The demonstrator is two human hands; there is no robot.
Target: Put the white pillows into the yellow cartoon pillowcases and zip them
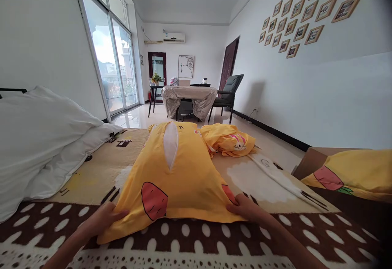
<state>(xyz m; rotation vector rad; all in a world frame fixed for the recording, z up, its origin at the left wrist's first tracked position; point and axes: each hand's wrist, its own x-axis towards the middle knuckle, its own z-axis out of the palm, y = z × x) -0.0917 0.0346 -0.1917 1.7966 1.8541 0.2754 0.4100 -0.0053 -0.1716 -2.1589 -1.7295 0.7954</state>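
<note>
A yellow pillowcase with pink strawberry-like prints lies on the bed in front of me, filled out by a white pillow that shows through a long slit in its upper face. My left hand is closed on the near left part of the case, with the corner drooping past the fingers. At the near right edge, my right hand pinches the fabric between thumb and fingers. Beyond the right side of the pillow sits a crumpled yellow cloth with a rabbit face printed on it.
White pillows or bedding are heaped at the left. A patterned blanket covers the bed. At the right, a cardboard box has another yellow printed piece on it. Farther off stand a covered table and a black chair.
</note>
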